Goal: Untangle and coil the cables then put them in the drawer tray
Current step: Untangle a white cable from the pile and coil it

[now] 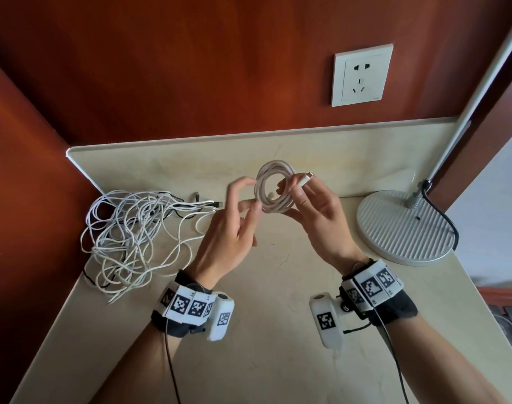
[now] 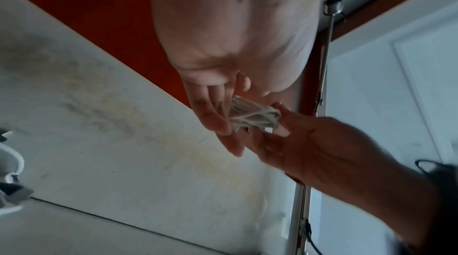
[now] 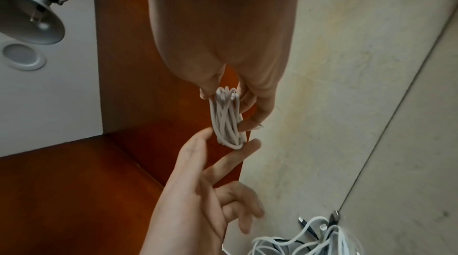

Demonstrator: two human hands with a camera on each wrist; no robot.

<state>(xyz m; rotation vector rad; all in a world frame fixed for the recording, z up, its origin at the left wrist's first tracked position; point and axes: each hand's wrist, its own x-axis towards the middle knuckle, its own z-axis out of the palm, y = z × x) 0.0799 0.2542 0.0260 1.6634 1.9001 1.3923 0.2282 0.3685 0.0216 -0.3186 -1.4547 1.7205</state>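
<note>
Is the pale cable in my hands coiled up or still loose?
Coiled. The pale cable forms a tight round loop of several turns, held up between the right hand and left hand, apart from the tangled pile.

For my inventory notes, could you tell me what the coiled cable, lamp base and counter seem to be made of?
Coiled cable: matte off-white jacket, probably soft plastic or rubber; it bends into smooth loops. Lamp base: grey ribbed disc, painted metal or plastic, unclear which. Counter: cream, faintly veined and glossy, likely stone or a stone-look surface.

The coiled cable (image 1: 273,190) is pale pinkish white. The tangled cables (image 1: 132,237) at the table's left edge are white with some black strands. The table (image 1: 249,316) is cream with faint yellowish veining, the lamp base (image 1: 394,228) ribbed grey.
</note>
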